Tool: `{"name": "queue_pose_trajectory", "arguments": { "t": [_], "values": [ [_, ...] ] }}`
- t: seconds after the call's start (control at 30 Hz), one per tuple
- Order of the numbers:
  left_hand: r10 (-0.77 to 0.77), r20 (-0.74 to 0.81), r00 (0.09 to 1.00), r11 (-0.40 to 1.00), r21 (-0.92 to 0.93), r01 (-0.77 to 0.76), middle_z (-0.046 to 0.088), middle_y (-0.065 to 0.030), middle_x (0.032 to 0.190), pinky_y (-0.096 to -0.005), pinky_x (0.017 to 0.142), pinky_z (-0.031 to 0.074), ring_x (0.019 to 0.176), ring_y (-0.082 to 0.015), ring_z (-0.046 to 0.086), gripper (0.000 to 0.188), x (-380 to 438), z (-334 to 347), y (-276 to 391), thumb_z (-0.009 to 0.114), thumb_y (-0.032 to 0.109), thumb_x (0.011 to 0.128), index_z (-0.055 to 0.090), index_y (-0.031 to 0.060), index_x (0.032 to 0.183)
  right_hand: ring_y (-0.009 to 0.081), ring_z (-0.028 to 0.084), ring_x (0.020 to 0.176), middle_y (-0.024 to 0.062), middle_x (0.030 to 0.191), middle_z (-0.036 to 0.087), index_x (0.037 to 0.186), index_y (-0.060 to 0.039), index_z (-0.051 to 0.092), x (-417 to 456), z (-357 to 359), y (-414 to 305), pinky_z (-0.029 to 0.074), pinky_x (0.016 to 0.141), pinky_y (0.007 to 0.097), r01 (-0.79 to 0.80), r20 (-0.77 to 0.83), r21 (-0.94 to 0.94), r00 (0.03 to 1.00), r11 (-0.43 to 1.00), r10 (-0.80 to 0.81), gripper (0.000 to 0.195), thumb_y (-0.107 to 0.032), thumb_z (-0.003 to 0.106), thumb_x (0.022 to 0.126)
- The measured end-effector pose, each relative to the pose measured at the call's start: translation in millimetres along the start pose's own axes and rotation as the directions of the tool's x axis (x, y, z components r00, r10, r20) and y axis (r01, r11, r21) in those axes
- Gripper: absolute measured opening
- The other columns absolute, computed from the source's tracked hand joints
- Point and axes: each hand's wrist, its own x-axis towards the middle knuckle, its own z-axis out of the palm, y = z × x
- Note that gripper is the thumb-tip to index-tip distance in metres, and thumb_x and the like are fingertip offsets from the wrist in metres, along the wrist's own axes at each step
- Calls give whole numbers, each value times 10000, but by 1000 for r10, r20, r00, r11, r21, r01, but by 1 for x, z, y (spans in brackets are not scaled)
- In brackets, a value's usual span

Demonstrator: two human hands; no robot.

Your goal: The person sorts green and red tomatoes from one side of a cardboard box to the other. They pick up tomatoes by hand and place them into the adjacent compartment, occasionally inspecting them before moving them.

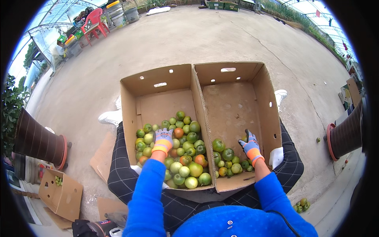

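Two cardboard boxes stand side by side across my lap. The left box [165, 103] holds many green, pale and reddish tomatoes [195, 169], heaped toward me. My left hand [163, 139], in a grey-blue and orange glove, rests palm down on that heap; what lies under its fingers is hidden. In the right box [231, 109], a smaller group of tomatoes [228, 154] sits in the near left corner. My right hand [251, 145], gloved alike, is over this box with thumb and index finger apart. A yellowish-green tomato [244, 138] shows partly between them; whether it is gripped is unclear.
Large brown planters [41, 139] flank me on wheeled bases. At lower left is a tilted cardboard box [60, 192] with small green fruit. Several tomatoes [302, 205] lie on the concrete floor [207, 38] at lower right. A red plastic chair [95, 23] and buckets stand far left.
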Motion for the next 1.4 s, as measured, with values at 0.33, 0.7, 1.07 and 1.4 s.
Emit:
{"name": "queue_pose_trajectory", "arguments": {
  "t": [0.33, 0.7, 1.07, 1.4],
  "values": [
    [181, -117, 977, -250, -966, -69, 579, -46, 1127, -251, 842, 506, 968, -129, 584, 466, -110, -110, 51, 673, 207, 871, 508, 22, 1265, 358, 418, 1277, 189, 1398, 418, 1383, -18, 392, -96, -30, -137, 352, 1049, 414, 803, -172, 311, 573, 508, -801, 730, -179, 728, 754],
    [-271, -93, 958, 962, -49, 268, 464, -146, 1387, -467, 1049, 311, 1274, -325, 441, 690, -38, -66, -30, 555, 546, 803, 457, 159, 1365, 338, 511, 1117, 172, 1237, 507, 1358, -112, 448, -33, -23, -63, 421, 963, 382, 529, -249, 145, 837, 836, -486, 621, -122, 683, 784],
    [-3, -118, 993, 952, -303, -33, 593, -179, 1181, -440, 903, 447, 1065, -349, 577, 459, -48, -79, -29, 532, 363, 875, 560, 71, 1229, 353, 491, 1188, 185, 1300, 509, 1347, -31, 438, -41, -16, -72, 379, 1022, 406, 642, -236, 299, 767, 706, -597, 603, -200, 671, 818],
    [180, -500, 847, 559, -657, -507, 633, -172, 1118, -391, 895, 465, 1027, -288, 610, 332, -98, -120, 100, 542, 91, 905, 557, 10, 1227, 233, 522, 1165, 129, 1273, 522, 1365, -28, 436, -93, -30, -135, 411, 989, 320, 456, -143, 775, 800, 436, -583, 590, -105, 675, 831]
  ]
}}
